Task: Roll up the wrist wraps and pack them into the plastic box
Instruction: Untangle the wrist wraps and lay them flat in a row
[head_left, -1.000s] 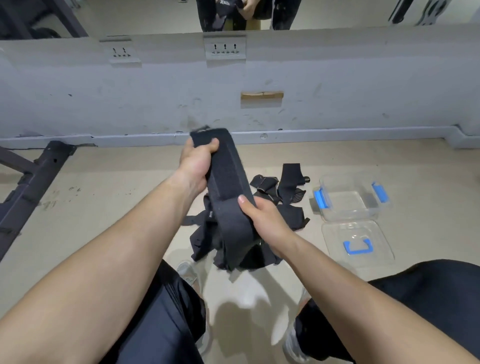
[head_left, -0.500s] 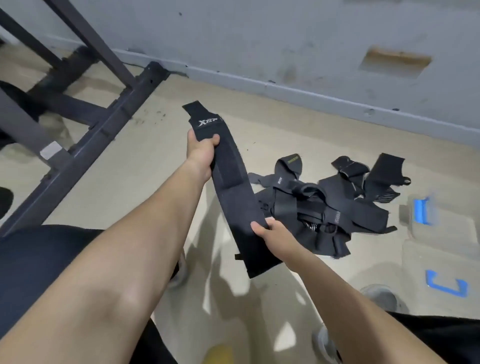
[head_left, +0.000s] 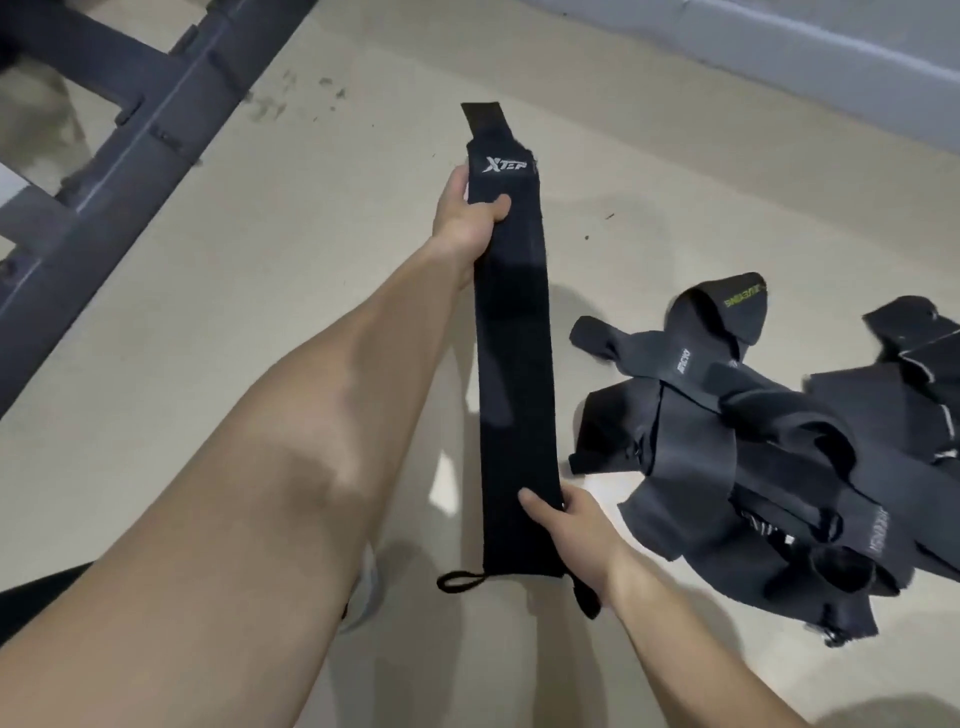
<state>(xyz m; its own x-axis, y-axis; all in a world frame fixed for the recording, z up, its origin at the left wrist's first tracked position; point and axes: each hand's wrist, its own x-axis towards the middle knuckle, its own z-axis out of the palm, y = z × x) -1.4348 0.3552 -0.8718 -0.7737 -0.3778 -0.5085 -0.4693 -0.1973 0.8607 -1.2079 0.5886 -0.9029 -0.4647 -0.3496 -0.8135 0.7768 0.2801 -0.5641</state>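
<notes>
A long black wrist wrap (head_left: 514, 364) with a white logo near its far end is stretched out straight above the floor. My left hand (head_left: 467, 218) grips its far end just below the logo. My right hand (head_left: 566, 530) pinches the near end, where a thin thumb loop sticks out to the left. To the right a heap of several more black wrist wraps (head_left: 753, 457) lies tangled on the floor. The plastic box is out of view.
A dark metal frame of gym equipment (head_left: 130, 130) crosses the upper left on the beige floor. The base of a grey wall (head_left: 805, 57) runs along the upper right. My knees and a shoe edge show at the bottom.
The view has swung left and down, so the plastic box and lid have left the frame. The wrap is now pulled straight and flat between both hands, clear of the heap.
</notes>
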